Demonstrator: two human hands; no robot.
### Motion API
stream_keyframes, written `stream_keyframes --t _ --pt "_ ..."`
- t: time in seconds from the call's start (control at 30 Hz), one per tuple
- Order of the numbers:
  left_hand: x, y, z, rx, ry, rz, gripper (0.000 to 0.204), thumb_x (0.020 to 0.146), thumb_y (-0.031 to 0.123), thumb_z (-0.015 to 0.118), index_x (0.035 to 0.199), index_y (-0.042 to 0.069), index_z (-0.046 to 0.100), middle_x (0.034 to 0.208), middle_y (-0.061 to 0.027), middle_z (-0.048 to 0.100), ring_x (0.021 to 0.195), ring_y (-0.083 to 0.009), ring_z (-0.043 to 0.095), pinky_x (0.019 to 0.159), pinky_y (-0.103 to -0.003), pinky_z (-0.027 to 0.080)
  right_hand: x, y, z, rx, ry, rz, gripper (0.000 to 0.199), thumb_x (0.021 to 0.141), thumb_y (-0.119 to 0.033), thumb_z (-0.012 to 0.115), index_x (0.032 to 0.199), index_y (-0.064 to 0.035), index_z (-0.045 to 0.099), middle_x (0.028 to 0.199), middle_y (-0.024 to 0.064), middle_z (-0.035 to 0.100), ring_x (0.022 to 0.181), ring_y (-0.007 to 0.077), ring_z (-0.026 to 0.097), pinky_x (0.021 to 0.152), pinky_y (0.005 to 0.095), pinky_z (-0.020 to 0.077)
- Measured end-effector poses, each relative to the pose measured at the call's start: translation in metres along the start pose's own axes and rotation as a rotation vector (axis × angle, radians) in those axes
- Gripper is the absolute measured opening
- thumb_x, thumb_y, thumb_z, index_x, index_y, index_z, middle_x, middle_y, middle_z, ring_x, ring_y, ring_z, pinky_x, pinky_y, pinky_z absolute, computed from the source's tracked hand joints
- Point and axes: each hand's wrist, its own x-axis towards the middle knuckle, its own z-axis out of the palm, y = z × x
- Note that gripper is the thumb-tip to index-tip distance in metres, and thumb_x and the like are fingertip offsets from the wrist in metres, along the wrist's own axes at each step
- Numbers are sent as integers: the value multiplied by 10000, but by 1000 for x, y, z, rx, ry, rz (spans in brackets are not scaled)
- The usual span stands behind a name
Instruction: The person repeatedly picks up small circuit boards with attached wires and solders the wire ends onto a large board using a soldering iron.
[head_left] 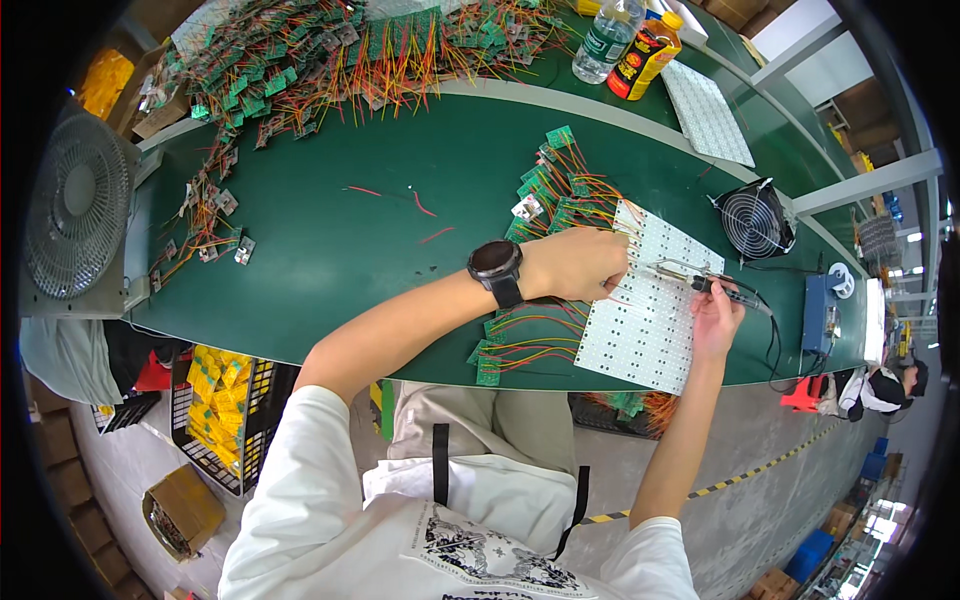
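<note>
My right hand grips a soldering iron with a dark handle and a black cable, its thin metal front end above a white panel dotted with rows of dark pads. My left hand, a black watch on its wrist, lies over the panel's left edge. Its fingers are curled and pinched, and a thin red wire shows at the fingertips. Small green circuit boards with red and yellow wires fan out along that edge, above and below my left hand. The hand hides part of the panel's edge.
A large pile of wired green boards covers the table's far side. A water bottle, an orange-brown drink bottle and another white panel stand beyond the rail. A small black fan and blue box sit right; a big fan left.
</note>
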Motion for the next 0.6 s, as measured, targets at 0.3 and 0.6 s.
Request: stream_keyframes --t 0.3,0.6 --pt "8 12 6 -146 203 127 129 801 75 665 886 -16 630 847 -151 633 890 -329 607 827 -418 472 5 3 -7 24 41 9 152 870 -48 640 993 38 621 855 115 664 612 157 601 497 292 455" --pt "6 17 12 -14 281 115 107 826 80 615 822 -17 660 797 -166 666 756 -365 633 714 -444 489 4 2 -5 25 27 14 152 867 -52 645 977 51 628 824 111 659 606 155 601 505 290 459"
